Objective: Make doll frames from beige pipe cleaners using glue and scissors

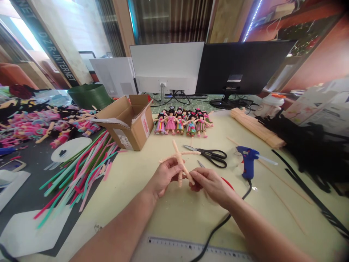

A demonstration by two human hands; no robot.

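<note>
A peach pipe-cleaner doll body, with arms stretched sideways and two legs toward me, is held above the table between both hands. My left hand pinches it around the torso. At the end of one leg, my right hand has its fingers closed on the doll body. Black-handled scissors lie just beyond my right hand. A red-handled tool is partly hidden beneath that hand, with a metal tip showing past the fingers. Farther right stands a blue glue gun with its black cord running toward me.
Finished dolls lie in rows beside an open cardboard box. Coloured pipe cleaners spread across the left. A peach bundle and black pipe cleaners lie right. A ruler lies at the front; monitors stand behind.
</note>
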